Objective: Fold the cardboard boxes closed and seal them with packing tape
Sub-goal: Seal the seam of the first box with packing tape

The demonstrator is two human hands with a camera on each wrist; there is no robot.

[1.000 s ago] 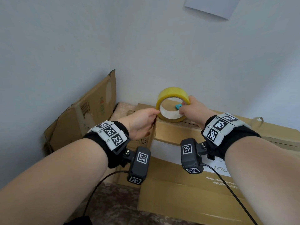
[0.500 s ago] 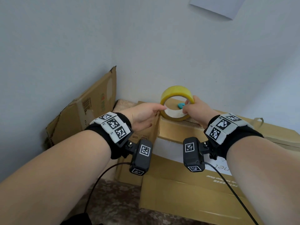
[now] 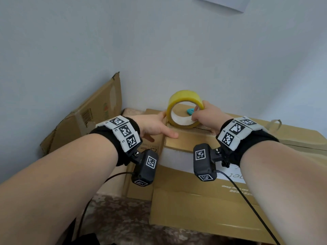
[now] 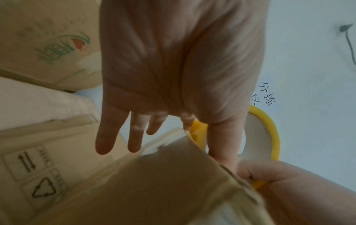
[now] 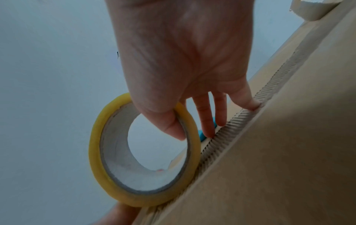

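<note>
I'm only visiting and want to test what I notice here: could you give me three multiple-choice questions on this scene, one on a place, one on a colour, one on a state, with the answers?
1. Where does the roll of tape stand?
A. on the floor
B. on top of the cardboard box
C. hung on the wall

2. What colour is the roll?
A. yellow
B. red
C. black

3. How is the left hand?
A. curled round the roll
B. fingers straight, at the box's end
C. clenched, away from the box

Answers:
1 B: the roll of tape stands on edge on the cardboard box.
2 A: its outer band shows yellow in every view.
3 B: the left hand has straight fingers, while the right hand pinches the roll.
</note>
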